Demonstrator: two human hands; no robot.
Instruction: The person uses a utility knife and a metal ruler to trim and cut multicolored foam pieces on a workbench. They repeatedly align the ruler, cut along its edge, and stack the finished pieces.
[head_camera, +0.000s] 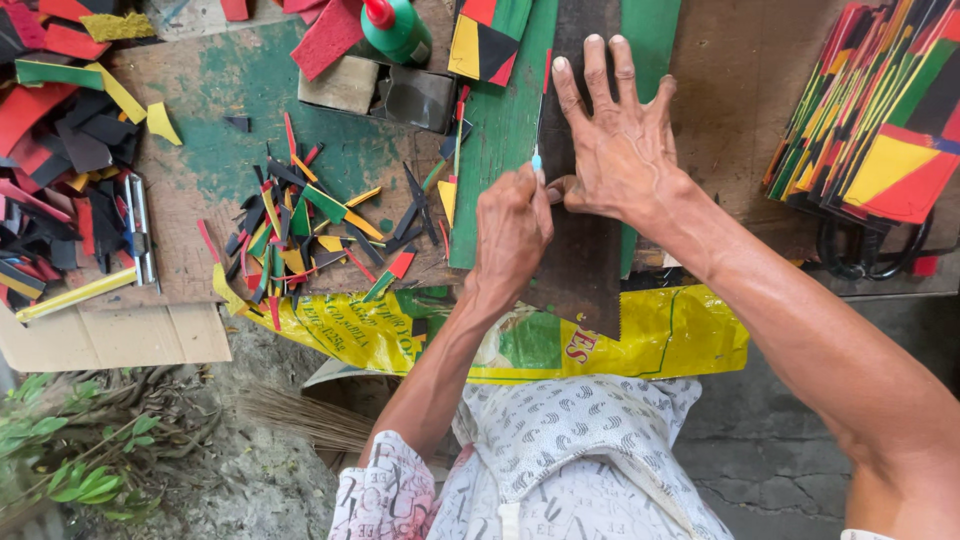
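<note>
My left hand (512, 228) is closed around a thin cutter (538, 150) with a pale blue tip, its blade set along the left edge of a long dark strip (585, 270). My right hand (618, 140) lies flat on that strip, fingers spread, pressing it down. The strip rests on a green sheet (500, 130) on the worn wooden board (200, 170). Part of the strip's edge is hidden behind my left hand.
A heap of red, yellow, green and black offcuts (310, 225) lies left of the hands. A green glue bottle (395, 30) stands at the top. Stacked multicoloured pieces (880, 110) sit at right. More scraps (50, 130), a metal tool (140, 235), and a yellow sack (400, 330) are nearby.
</note>
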